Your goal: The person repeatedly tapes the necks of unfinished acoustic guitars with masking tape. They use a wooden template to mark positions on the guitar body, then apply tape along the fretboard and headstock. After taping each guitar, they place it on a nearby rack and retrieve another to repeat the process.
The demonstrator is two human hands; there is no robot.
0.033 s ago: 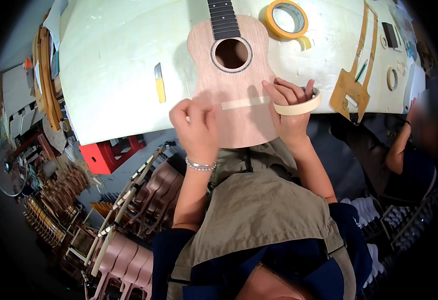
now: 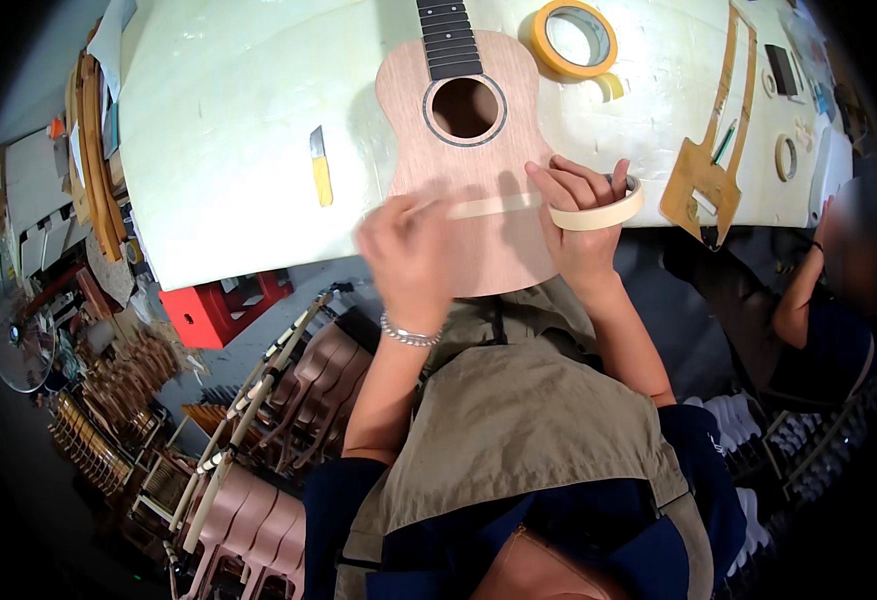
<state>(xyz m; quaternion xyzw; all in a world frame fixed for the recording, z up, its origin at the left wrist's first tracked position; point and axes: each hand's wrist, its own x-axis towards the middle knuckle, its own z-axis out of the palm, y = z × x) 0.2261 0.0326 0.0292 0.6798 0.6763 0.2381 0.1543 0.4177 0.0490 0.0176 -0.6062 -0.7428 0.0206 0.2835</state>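
Note:
A small guitar-shaped body, like a ukulele [image 2: 494, 240], of pale pinkish wood lies on the table with its dark fretboard [image 2: 449, 40] pointing away from me. Across its lower part runs a strip of cream masking tape [image 2: 494, 206]. My left hand [image 2: 409, 262] is over the body's left edge, by the strip's left end; motion smears its fingers. At the strip's right end, my right hand [image 2: 584, 225] touches the body with fingertips. A roll of cream masking tape [image 2: 599, 215] hangs around this hand's fingers.
A yellow-handled knife [image 2: 321, 170] lies left of the body. Beyond my right hand are a wide yellow tape roll [image 2: 607, 50] and a wooden template [image 2: 704, 185] with a green pencil. A red stool [image 2: 209, 318] and racks of instrument bodies [image 2: 249, 520] stand below. Another person [image 2: 809, 300] sits at right.
My left hand has shifted slightly right, toward the tape strip's left end. My right hand and the tape roll stay nearly where they were.

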